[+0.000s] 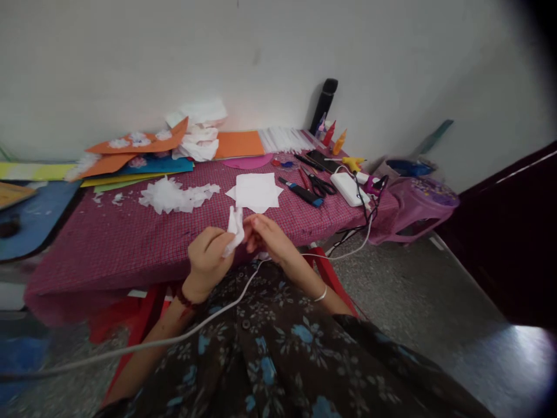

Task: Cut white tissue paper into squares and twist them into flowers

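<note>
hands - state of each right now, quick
Left hand: closed, holding a folded piece of white paper.
Right hand: loosely open, fingers bent, beside that paper; whether it touches cannot be told.

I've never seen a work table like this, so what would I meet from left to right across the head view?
Blue board, left hand, folded white paper, right hand, black-handled scissors, purple stool.

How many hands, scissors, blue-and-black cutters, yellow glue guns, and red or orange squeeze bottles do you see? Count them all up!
Left hand plus right hand: 2
Black-handled scissors: 1
Blue-and-black cutter: 1
Yellow glue gun: 1
Red squeeze bottle plus orange squeeze bottle: 2
Total: 7
</note>
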`<control>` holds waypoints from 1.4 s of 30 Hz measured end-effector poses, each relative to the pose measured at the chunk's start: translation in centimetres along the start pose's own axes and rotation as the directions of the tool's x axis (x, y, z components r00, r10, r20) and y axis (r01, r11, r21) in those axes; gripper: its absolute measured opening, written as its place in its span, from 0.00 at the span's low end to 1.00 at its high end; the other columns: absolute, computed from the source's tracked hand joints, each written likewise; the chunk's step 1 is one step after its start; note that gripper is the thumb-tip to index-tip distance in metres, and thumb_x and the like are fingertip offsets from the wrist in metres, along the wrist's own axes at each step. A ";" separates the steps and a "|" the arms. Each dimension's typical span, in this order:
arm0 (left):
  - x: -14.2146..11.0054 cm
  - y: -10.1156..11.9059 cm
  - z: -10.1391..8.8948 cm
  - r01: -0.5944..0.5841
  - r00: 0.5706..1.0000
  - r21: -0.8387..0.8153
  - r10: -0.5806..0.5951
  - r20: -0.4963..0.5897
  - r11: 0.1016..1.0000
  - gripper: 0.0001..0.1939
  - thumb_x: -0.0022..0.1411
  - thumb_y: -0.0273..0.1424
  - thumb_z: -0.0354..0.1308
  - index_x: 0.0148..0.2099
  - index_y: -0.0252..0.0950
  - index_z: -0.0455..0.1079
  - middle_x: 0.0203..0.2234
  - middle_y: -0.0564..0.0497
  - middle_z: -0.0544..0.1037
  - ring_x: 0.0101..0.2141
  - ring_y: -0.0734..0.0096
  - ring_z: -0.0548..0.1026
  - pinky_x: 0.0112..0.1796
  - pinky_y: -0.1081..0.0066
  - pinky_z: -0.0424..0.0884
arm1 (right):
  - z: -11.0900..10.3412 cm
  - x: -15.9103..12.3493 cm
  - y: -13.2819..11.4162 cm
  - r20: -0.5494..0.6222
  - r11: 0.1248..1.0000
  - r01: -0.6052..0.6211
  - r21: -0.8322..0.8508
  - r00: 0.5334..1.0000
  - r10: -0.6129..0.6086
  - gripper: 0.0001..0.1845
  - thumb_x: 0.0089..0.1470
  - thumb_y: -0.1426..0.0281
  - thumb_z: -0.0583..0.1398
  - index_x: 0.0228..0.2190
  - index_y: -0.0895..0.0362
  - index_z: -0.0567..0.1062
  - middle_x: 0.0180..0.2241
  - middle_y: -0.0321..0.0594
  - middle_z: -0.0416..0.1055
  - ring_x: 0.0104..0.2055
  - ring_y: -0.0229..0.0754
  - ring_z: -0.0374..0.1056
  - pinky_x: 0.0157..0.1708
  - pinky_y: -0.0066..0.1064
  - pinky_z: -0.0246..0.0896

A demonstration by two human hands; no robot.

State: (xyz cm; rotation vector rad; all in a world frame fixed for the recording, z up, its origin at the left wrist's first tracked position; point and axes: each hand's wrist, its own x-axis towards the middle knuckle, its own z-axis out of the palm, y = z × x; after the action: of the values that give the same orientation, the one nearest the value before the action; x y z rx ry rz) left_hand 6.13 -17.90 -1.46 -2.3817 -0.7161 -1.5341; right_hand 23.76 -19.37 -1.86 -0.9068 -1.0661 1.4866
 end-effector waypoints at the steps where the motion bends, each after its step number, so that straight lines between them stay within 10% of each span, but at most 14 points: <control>1: -0.2 0.3 0.2 -0.008 0.999 -0.022 0.009 0.042 1.000 0.09 0.58 0.19 0.59 0.39 0.37 0.70 0.29 0.49 0.74 0.29 0.70 0.71 0.31 0.73 0.68 | 0.3 0.1 0.5 0.006 0.998 -0.057 0.035 0.998 0.056 0.24 0.50 0.47 0.62 0.35 0.54 0.68 0.22 0.31 0.72 0.18 0.34 0.67 0.19 0.25 0.62; 12: -0.4 1.1 0.6 0.130 0.953 0.052 -0.140 0.270 0.990 0.16 0.59 0.20 0.57 0.50 0.34 0.68 0.36 0.44 0.76 0.37 0.64 0.75 0.38 0.69 0.71 | -0.8 1.0 1.4 -0.156 0.924 0.015 0.383 0.987 0.049 0.16 0.39 0.74 0.66 0.34 0.55 0.71 0.26 0.29 0.73 0.25 0.33 0.68 0.25 0.24 0.67; 18: -1.0 1.0 0.3 -0.001 0.985 -0.144 0.026 0.171 0.990 0.13 0.57 0.17 0.57 0.42 0.37 0.72 0.37 0.45 0.76 0.38 0.65 0.75 0.39 0.67 0.72 | -1.0 1.0 1.3 -0.149 0.913 0.018 0.408 0.988 0.048 0.08 0.48 0.66 0.62 0.32 0.55 0.71 0.27 0.34 0.74 0.26 0.37 0.68 0.23 0.25 0.64; 23: -1.3 0.7 0.1 0.051 0.993 -0.091 -0.041 0.107 0.995 0.14 0.55 0.17 0.57 0.42 0.37 0.74 0.37 0.44 0.77 0.38 0.65 0.75 0.38 0.67 0.73 | -1.1 0.4 0.7 -0.021 0.924 -0.091 0.371 0.994 0.106 0.25 0.52 0.45 0.59 0.36 0.55 0.72 0.26 0.36 0.73 0.24 0.37 0.67 0.24 0.29 0.66; 34: -0.8 1.1 0.5 -0.045 0.973 -0.159 0.079 0.216 0.986 0.15 0.57 0.15 0.54 0.42 0.35 0.73 0.36 0.44 0.76 0.37 0.65 0.73 0.38 0.67 0.72 | -1.5 1.9 1.2 -0.359 0.982 0.137 0.129 0.930 -0.083 0.16 0.42 0.67 0.65 0.36 0.55 0.70 0.23 0.27 0.66 0.23 0.33 0.60 0.24 0.25 0.56; 38: 0.1 1.6 0.6 0.114 0.878 -0.225 0.008 0.479 0.968 0.13 0.57 0.19 0.58 0.43 0.35 0.74 0.39 0.44 0.77 0.41 0.62 0.74 0.43 0.64 0.72 | -2.1 1.8 1.1 -0.385 0.981 0.183 0.059 0.911 -0.147 0.12 0.44 0.66 0.62 0.34 0.55 0.71 0.21 0.26 0.62 0.22 0.32 0.56 0.24 0.25 0.51; 42: 1.1 1.8 0.6 0.541 0.700 -0.337 -0.190 0.689 0.770 0.08 0.55 0.30 0.64 0.40 0.37 0.76 0.37 0.48 0.79 0.37 0.64 0.76 0.39 0.66 0.73 | -2.3 1.1 0.5 -0.253 0.981 0.190 -0.038 0.948 -0.194 0.15 0.46 0.66 0.62 0.38 0.54 0.70 0.26 0.29 0.66 0.26 0.34 0.60 0.27 0.26 0.54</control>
State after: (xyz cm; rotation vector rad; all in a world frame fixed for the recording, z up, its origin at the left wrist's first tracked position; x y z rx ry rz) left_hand 7.85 -18.93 -0.62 -3.4245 -1.1042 -1.1216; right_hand 25.57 -18.00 -3.10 -0.9473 -0.9453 1.1677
